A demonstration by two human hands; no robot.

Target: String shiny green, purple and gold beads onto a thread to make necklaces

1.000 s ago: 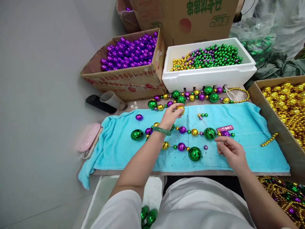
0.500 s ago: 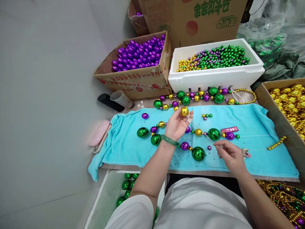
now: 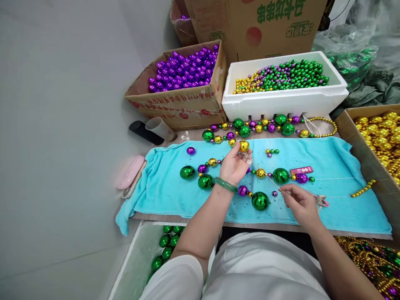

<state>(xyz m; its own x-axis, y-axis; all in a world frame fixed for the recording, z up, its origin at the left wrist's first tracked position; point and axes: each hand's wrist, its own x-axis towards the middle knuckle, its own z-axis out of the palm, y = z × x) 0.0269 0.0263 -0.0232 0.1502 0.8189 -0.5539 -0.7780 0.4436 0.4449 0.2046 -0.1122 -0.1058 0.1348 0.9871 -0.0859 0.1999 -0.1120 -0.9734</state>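
My left hand [image 3: 235, 166], palm up with a green bangle at the wrist, holds a shiny gold bead [image 3: 244, 146] at its fingertips. From that bead a thin needle [image 3: 262, 170] slants down to my right hand [image 3: 300, 203], whose thumb and finger pinch its lower end. Beneath both hands a strand of green, purple and gold beads [image 3: 281, 175] curves over the turquoise towel [image 3: 175, 200]. Near my right fingertips lies a small purple bead [image 3: 274, 193] on a thread. Loose on the towel are a purple bead [image 3: 191, 151] and a large green bead [image 3: 187, 172].
Behind the towel lies a bead necklace [image 3: 287, 129]. Further back stand a carton of purple beads [image 3: 175, 107] and a white foam box [image 3: 284, 102] of small beads. A carton of gold beads [image 3: 353, 121] is at right. A pink case [image 3: 131, 171] sits left.
My left hand has shifted slightly to the right, still holding the gold bead. My right hand has barely moved and still pinches the needle's lower end.
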